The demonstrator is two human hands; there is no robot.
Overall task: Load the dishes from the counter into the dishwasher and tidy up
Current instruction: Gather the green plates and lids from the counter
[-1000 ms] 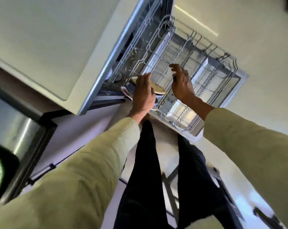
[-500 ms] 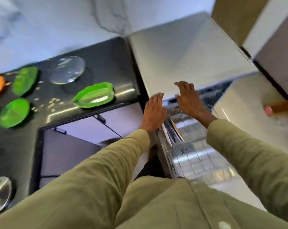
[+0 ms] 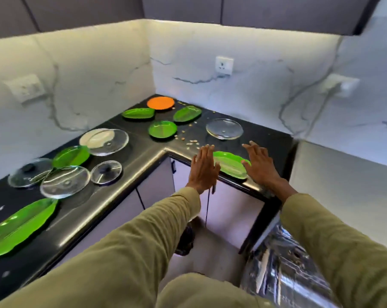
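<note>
two hands (image 3: 232,165) outstretched, fingers straight, flanking green plate (image 3: 231,164)

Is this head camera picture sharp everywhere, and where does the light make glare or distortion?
Head view: under-cabinet light washes the backsplash pale; glare streaks run along the black counter's edge; the wide lens bends the walls; the left side is smeared, with the glass lids and the long green plate soft; both hands look slightly blurred.

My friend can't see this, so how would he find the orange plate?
Look at the black counter where its two arms meet the marble wall in the far corner. The orange plate sits furthest back there, behind three green plates. It is the only orange dish; everything else is green or clear glass.
</note>
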